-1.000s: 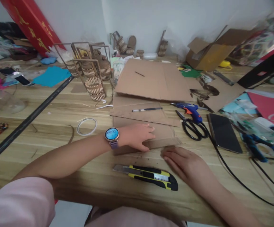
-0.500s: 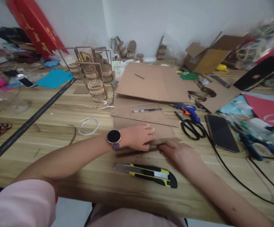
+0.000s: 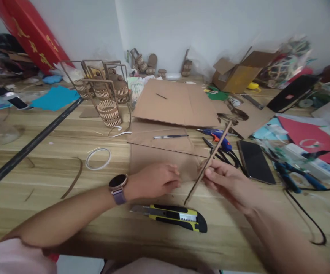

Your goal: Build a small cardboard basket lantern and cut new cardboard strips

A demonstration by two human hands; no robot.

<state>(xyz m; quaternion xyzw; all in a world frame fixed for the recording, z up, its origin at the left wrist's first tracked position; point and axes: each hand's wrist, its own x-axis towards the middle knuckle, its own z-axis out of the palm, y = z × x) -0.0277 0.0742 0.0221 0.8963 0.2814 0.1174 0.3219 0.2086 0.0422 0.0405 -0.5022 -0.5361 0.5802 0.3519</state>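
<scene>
A thin cardboard strip [image 3: 210, 161] is pinched in my right hand [image 3: 224, 180], held slanting with its upper end over the scissors and glue gun. My left hand [image 3: 157, 180] rests low over the near edge of the flat cardboard [image 3: 145, 152], its fingers curled in; whether anything is in them is hidden. A yellow and black utility knife [image 3: 176, 217] lies just below both hands, its blade to the left. On the cardboard behind lies a pen [image 3: 170, 136].
Scissors [image 3: 229, 156], a blue glue gun [image 3: 224, 142] and a phone [image 3: 256, 161] lie at the right. Behind is a larger cardboard sheet [image 3: 179, 102]. Small woven baskets [image 3: 109, 114] and a white ring [image 3: 98, 159] are at the left.
My right hand has lifted the cardboard strip off the table and tilted it up. My left hand has come away from the strip and its fingers have curled. The view has shifted slightly.
</scene>
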